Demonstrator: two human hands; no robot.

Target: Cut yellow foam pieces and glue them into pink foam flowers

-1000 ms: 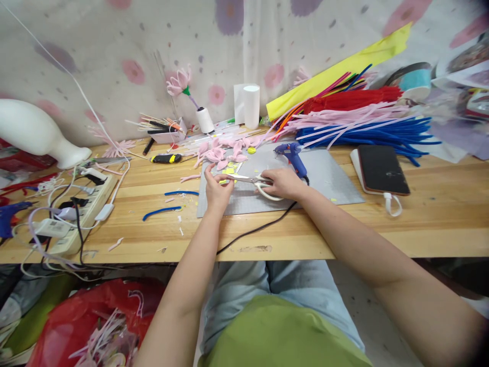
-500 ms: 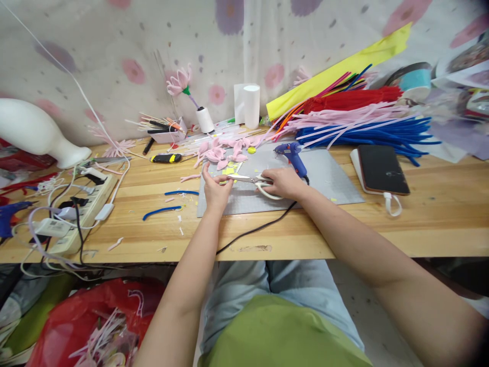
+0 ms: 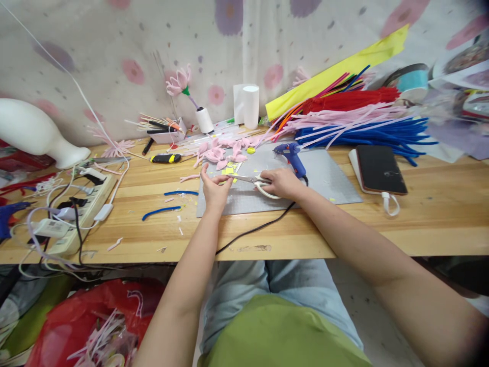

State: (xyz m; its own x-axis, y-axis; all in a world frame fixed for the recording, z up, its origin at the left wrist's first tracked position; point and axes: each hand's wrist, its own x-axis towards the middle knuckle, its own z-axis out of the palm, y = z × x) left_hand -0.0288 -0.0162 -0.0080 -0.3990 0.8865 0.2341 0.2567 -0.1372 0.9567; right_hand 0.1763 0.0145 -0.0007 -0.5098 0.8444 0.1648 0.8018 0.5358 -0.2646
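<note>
White-handled scissors (image 3: pixel 250 179) are gripped in my right hand (image 3: pixel 282 183), their blades pointing left over the grey cutting mat (image 3: pixel 324 186). My left hand (image 3: pixel 214 189) is at the mat's left side, thumb and fingertips pinched at the scissor tips. Whatever sits in that pinch is too small to make out. Yellow scraps (image 3: pixel 230 169) lie just beyond the fingertips. Behind them is a cluster of pink fuzzy petals (image 3: pixel 216 153) with a small yellow piece (image 3: pixel 251 150). A blue glue gun (image 3: pixel 292 157) rests on the mat beyond my right hand.
Blue (image 3: pixel 367 135), pink and red pipe cleaners are heaped at the back right, near a black phone-like device (image 3: pixel 382 169). A yellow-black utility knife (image 3: pixel 165 158) and two blue stem pieces (image 3: pixel 160 211) lie left. A power strip (image 3: pixel 82 219) with tangled cables stands far left.
The scissor blades look closer together now than half a second ago. Both hands have stayed in nearly the same place.
</note>
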